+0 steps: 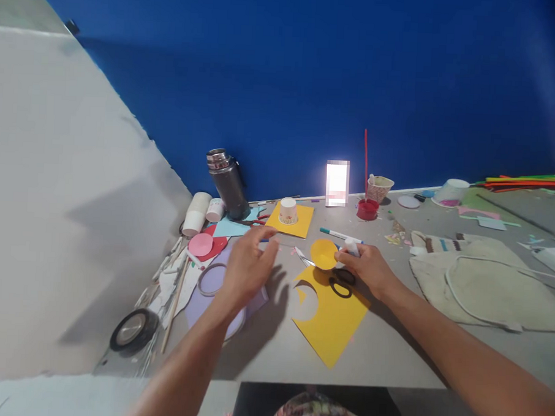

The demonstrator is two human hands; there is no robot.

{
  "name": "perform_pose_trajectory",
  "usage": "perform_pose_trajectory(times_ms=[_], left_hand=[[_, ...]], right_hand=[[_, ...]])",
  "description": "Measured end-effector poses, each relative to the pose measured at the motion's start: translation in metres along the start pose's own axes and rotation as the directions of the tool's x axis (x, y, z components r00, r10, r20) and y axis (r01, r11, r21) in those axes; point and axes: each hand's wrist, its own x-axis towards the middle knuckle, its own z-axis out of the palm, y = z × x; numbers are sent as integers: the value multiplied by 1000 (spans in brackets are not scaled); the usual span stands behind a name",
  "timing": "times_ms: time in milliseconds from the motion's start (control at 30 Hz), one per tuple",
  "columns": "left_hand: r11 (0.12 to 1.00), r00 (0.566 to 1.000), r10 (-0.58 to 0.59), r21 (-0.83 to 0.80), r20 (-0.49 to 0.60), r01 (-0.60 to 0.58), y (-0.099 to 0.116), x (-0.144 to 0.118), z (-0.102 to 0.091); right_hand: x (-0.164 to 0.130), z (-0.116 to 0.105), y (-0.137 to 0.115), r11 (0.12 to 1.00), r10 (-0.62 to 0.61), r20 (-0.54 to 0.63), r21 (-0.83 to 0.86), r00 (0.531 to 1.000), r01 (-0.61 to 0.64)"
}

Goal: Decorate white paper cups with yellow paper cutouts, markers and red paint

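Observation:
My right hand (pixel 369 268) is closed with its thumb and fingertips at the edge of a yellow paper circle (pixel 324 253). A white tube that looks like a glue stick (pixel 351 247) sticks up from the same hand. Below it lie scissors (pixel 341 288) with black handles, on a yellow sheet (pixel 341 330) with a round hole cut out of it. My left hand (pixel 251 265) hovers over the table, fingers apart and nothing in them, near purple paper (pixel 256 304) and a ring of tape (pixel 212 280).
A flowered paper cup (pixel 288 212) stands upside down on a yellow square (pixel 307 224). At the back are a dark flask (pixel 227 184), white cups (pixel 197 213), and a red lid-like piece (pixel 367 209). Beige cloth (pixel 485 284) lies right; a black tape roll (pixel 133 330) sits left.

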Motion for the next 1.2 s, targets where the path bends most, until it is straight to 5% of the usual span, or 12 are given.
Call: perform_pose_trajectory(times_ms=[100, 200, 367, 567, 867, 1033, 1200], left_hand=[[874, 986, -104, 462, -129, 152, -7, -2, -28], [710, 950, -286, 637, -127, 299, -22, -7, -31], [690, 930, -354, 641, -105, 335, -43, -6, -15], [770, 936, -346, 552, -61, 320, -55, -3, -6], [929, 990, -109, 364, 84, 71, -81, -1, -21], [922, 955, 90, 339, 282, -187, -87, 1, -36], [917, 954, 148, 324, 262, -231, -80, 11, -39]], right_hand=[[2, -1, 0, 999, 0, -18, 33, 1000, 1], [1, -2, -1, 1000, -14, -37, 16, 999, 15], [1, -3, -1, 995, -72, -51, -71, 996, 69], [4, -6, -2, 978, -158, -85, -151, 984, 145], [7, -7, 4, 966, -190, -87, -197, 978, 170], [6, -7, 3, 965, -214, -95, -176, 972, 195], [7, -7, 4, 960, -222, -114, -197, 968, 197]])
